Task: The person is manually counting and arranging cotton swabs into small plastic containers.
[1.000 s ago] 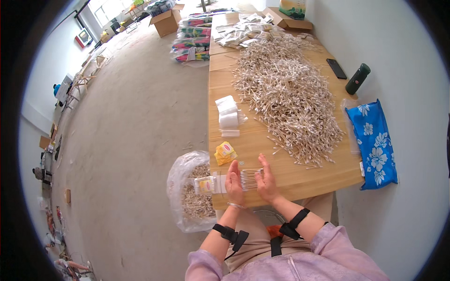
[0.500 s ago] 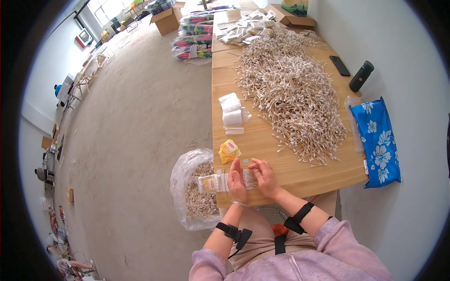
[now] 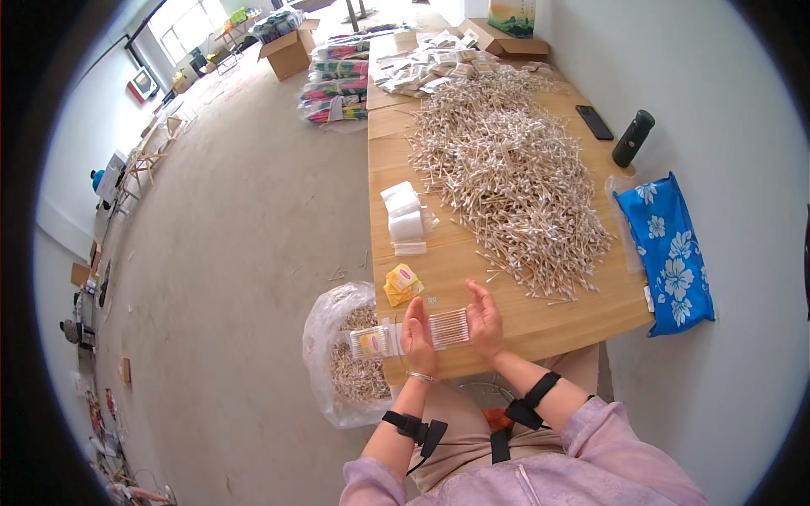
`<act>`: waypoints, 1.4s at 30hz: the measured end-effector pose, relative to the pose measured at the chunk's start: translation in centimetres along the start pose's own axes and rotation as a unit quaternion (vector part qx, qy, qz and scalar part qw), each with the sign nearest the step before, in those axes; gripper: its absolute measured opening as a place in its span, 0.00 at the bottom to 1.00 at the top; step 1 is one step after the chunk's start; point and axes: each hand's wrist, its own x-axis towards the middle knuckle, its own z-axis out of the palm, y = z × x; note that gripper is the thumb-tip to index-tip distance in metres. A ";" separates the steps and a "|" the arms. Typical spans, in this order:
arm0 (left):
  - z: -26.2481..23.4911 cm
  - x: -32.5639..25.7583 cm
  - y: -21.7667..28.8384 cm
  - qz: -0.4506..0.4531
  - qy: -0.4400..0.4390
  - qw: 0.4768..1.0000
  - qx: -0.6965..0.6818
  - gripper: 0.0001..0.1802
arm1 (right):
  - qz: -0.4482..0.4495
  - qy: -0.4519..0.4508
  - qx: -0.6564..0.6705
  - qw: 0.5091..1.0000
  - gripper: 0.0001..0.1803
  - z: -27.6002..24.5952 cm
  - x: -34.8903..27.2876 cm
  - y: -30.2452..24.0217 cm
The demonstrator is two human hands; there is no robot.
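Note:
A flat row of cotton swabs [image 3: 449, 328] lies side by side near the table's front edge, between my two hands. My left hand [image 3: 418, 339] stands on edge at the row's left end, fingers stretched out and pressing nothing together. At the right end my right hand [image 3: 484, 320] is open, its palm turned toward the swabs. Left of my left hand, a clear bag packed with swabs and a yellow card [image 3: 369, 342] rests at the table's left edge. Yellow cards [image 3: 403, 284] lie in a small stack beyond my left hand.
A large heap of loose swabs [image 3: 515, 169] covers the table's middle. White plastic bags [image 3: 403, 209] lie left of it. At the right are a phone [image 3: 595, 122], a dark green bottle [image 3: 633, 138] and a blue flowered pouch [image 3: 672, 257]. A swab-filled plastic sack [image 3: 317, 358] stands below the left edge.
My right hand has opened and moved slightly right, away from the left hand, so more of the swab row shows between them. The whole view has shifted slightly.

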 end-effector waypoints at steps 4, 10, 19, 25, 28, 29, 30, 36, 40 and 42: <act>0.6 -0.5 2.1 0.075 -0.041 0.938 0.335 0.23 | -0.083 -0.021 -0.318 0.944 0.16 -3.5 1.6 -2.1; 0.0 -1.8 2.3 0.120 -0.055 0.910 0.394 0.28 | -0.105 -0.220 -0.489 0.837 0.07 -0.3 3.5 -3.8; -0.2 -2.1 1.3 0.031 -0.006 0.973 0.227 0.27 | -0.096 -0.286 -0.566 0.767 0.06 0.2 4.4 -2.7; 0.2 -1.8 1.7 0.031 0.042 0.976 0.213 0.21 | -0.036 -0.228 -0.377 0.897 0.07 -1.9 4.7 -2.4; 1.1 -2.1 2.7 0.023 -0.010 0.952 0.304 0.18 | 0.090 -0.158 -0.175 0.968 0.06 -2.0 4.1 -3.0; 1.5 -2.3 2.9 0.025 -0.012 0.952 0.305 0.18 | 0.156 -0.125 -0.080 0.977 0.06 -1.8 3.6 -3.4; 2.1 -2.5 3.0 0.033 -0.039 0.950 0.309 0.18 | 0.154 -0.124 -0.078 0.977 0.06 -1.5 3.3 -3.8; 3.7 -3.2 3.2 -0.011 -0.063 0.970 0.233 0.14 | 0.267 -0.063 0.133 0.952 0.05 -1.3 1.7 -6.0; 3.2 -3.1 3.4 0.000 -0.017 0.990 0.141 0.09 | 0.270 -0.089 0.157 0.946 0.04 -1.7 0.8 -5.6; 3.0 -3.1 3.8 0.010 -0.011 0.992 0.127 0.08 | 0.271 -0.093 0.143 0.947 0.04 -1.9 0.3 -5.5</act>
